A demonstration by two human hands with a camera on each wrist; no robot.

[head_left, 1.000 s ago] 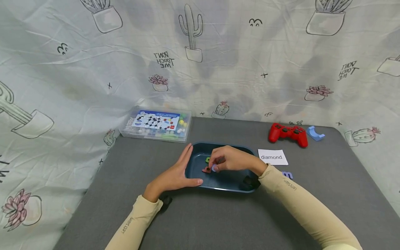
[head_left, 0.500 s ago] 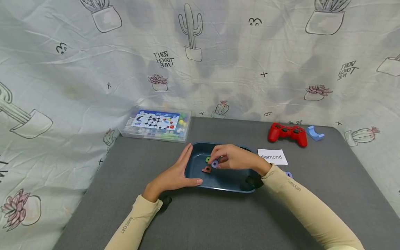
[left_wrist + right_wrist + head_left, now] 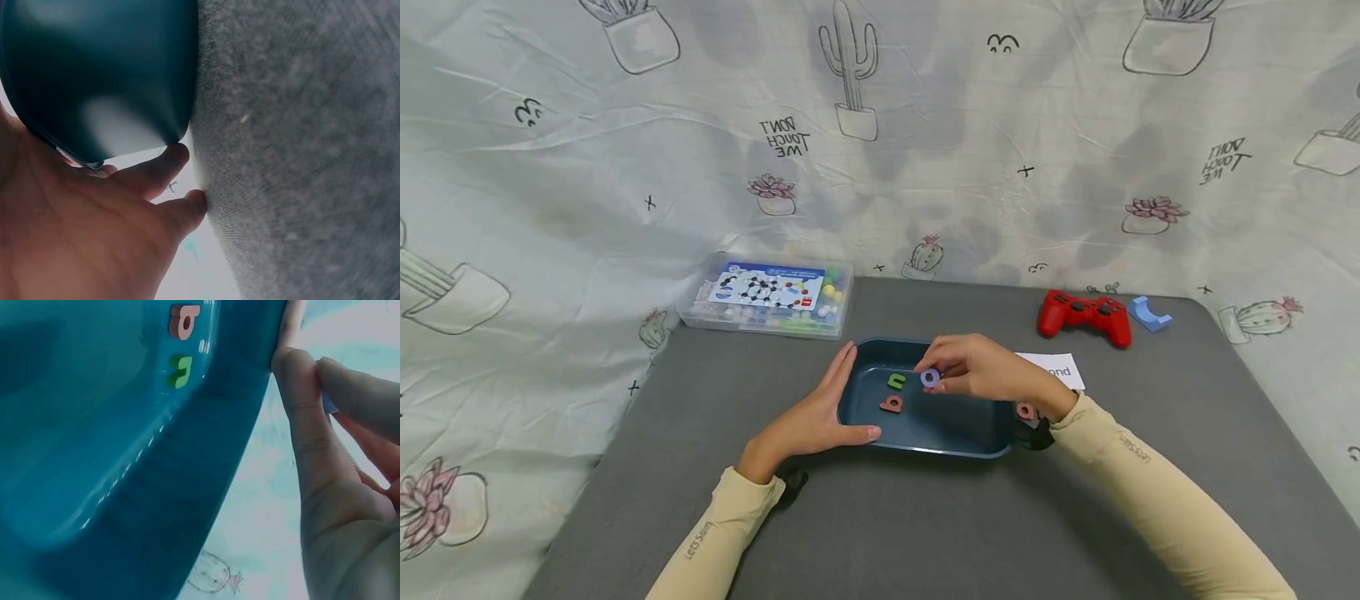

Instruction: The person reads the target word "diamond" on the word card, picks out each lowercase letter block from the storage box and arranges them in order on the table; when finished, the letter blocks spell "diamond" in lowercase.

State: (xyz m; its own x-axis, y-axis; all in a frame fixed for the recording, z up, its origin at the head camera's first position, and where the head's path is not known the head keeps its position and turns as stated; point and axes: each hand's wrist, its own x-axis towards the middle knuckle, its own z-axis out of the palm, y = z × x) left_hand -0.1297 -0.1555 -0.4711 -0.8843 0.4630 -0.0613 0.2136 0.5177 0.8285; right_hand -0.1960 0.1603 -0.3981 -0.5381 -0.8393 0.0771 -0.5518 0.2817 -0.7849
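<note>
My right hand [image 3: 981,367] pinches a purple letter o [image 3: 929,378] between thumb and fingertips, raised over the dark blue tray [image 3: 940,450]. In the right wrist view only a sliver of the letter o [image 3: 329,403] shows between the fingers. Inside the tray lie a green letter n [image 3: 896,381] and a reddish letter d [image 3: 891,404]; both appear in the right wrist view too. My left hand [image 3: 812,425] rests against the tray's left end, fingers straight and spread, thumb along the near rim. The left wrist view shows its fingers beside the tray's outer wall [image 3: 100,75].
Right of the tray, a reddish letter [image 3: 1025,411] lies by my right wrist. A white word card [image 3: 1060,367] is partly covered by that arm. Behind are a red game controller [image 3: 1084,318], a light blue curved piece [image 3: 1148,314] and a clear box of model parts [image 3: 767,296].
My right hand has lifted the purple letter o from beside the reddish letter and moved it right. A reddish letter right of the tray has come into view. The left hand stays at the tray.
</note>
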